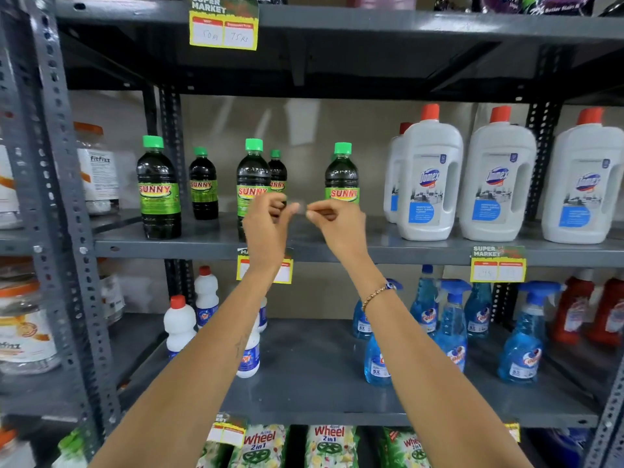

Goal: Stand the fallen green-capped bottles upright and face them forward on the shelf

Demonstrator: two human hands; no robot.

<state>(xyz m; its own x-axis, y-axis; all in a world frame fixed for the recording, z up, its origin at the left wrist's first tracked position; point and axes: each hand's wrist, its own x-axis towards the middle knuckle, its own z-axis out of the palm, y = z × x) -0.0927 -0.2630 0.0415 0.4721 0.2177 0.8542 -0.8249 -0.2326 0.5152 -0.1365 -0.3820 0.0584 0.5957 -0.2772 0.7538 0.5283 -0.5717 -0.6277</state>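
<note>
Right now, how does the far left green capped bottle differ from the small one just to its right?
The far-left bottle stands at the shelf's front edge and looks taller and wider; the second bottle sits further back and looks smaller. The far-left bottle's label shows a broad bright green band below the name; the second bottle's label looks darker. Both stand upright with green caps, dark liquid and SUNNY labels facing forward.

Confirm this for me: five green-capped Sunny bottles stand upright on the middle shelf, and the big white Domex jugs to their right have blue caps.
One detail is wrong. In the head view, the Domex jugs have red caps, not blue. The rest holds: five green-capped Sunny bottles stand upright on the middle shelf, with the jugs to their right.
</note>
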